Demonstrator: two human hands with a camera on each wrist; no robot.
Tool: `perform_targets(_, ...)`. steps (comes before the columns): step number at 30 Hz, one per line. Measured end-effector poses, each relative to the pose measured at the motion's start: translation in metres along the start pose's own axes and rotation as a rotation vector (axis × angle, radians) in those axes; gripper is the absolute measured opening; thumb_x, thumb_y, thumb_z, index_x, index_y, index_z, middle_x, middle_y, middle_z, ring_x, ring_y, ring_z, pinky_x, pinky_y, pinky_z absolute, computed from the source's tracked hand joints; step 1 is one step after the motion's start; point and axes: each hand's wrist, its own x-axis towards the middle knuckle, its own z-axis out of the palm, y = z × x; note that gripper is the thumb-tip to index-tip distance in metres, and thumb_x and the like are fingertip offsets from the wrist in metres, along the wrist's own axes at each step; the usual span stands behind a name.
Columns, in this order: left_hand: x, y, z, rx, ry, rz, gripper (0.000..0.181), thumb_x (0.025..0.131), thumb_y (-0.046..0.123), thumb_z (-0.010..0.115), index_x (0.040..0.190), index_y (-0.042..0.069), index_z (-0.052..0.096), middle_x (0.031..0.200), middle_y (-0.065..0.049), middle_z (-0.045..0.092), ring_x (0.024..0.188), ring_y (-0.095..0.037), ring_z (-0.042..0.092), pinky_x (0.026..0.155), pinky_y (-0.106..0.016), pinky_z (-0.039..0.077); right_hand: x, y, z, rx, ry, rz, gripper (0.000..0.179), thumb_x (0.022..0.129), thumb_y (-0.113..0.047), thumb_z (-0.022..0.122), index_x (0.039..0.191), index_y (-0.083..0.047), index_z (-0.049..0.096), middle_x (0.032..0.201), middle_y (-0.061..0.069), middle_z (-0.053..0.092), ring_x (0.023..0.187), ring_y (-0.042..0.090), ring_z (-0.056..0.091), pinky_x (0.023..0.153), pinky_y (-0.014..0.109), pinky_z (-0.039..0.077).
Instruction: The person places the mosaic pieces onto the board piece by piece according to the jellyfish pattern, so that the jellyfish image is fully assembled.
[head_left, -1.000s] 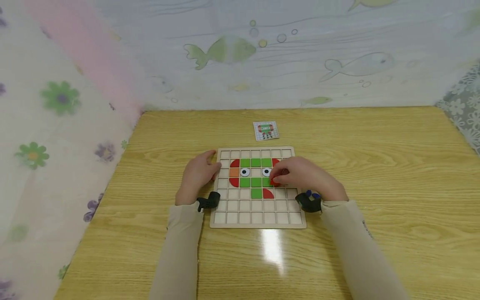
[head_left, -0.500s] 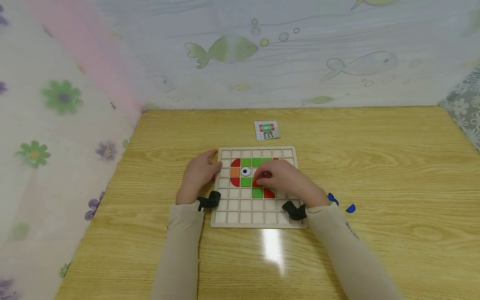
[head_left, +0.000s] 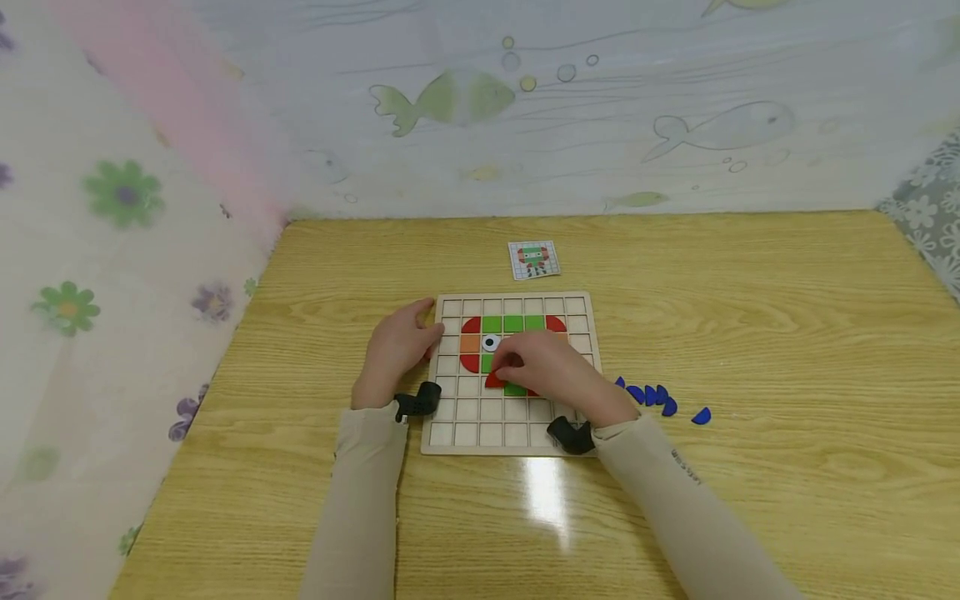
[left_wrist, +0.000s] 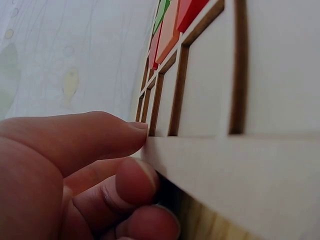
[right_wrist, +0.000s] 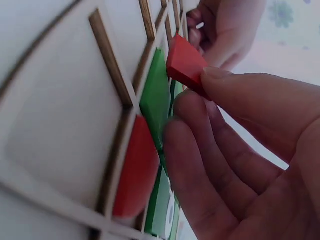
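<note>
A wooden grid board [head_left: 465, 454] lies on the table, its cells partly filled with green squares, red quarter-circle tiles [head_left: 471, 363], an orange square [head_left: 470, 343] and an eye tile [head_left: 490, 342]. My left hand [head_left: 397, 346] grips the board's left edge; in the left wrist view the thumb [left_wrist: 115, 131] presses the rim and the fingers curl against its side. Between thumb and fingers my right hand [head_left: 551, 371] pinches a red quarter-circle tile [right_wrist: 186, 62], tilted over a cell left of a green square [right_wrist: 154, 97]. The right hand covers part of the pattern.
Several blue half-round pieces [head_left: 648, 395] lie right of the board, near my right forearm. A small pattern card [head_left: 534, 260] sits behind the board. Painted walls stand at the back and left of the table [head_left: 787, 333].
My right hand has carried the red tile leftward across the board, past the green squares. The blue pieces have come into view beside the forearm. My left hand has stayed put.
</note>
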Motion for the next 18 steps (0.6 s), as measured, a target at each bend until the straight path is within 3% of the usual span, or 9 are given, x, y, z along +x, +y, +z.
perform_targets(8,0.001,-0.0011,0.0006,-0.001,0.004,0.007,0.052,0.086,0.029,0.05,0.136,0.018,0.039,0.051,-0.002,0.054,0.045,-0.019,0.046,0.053,-0.031,0.036,-0.0015,-0.0045,0.0045,-0.017,-0.009,-0.018,0.004,0.082,-0.021,0.064,0.079,-0.023,0.066,0.075,-0.015,0.057,0.069,0.005,0.05,0.065,0.024,0.042)
perform_targets(18,0.0014,-0.002,0.0003,0.011,0.006,0.022,0.053,0.086,0.029,0.051,0.136,0.017,0.039,0.052,0.0,0.055,0.05,-0.018,0.049,0.059,-0.03,0.037,-0.0016,-0.0065,0.0064,-0.05,0.005,-0.048,0.004,0.082,-0.018,0.064,0.084,-0.019,0.068,0.085,-0.009,0.055,0.074,0.006,0.05,0.068,0.023,0.042)
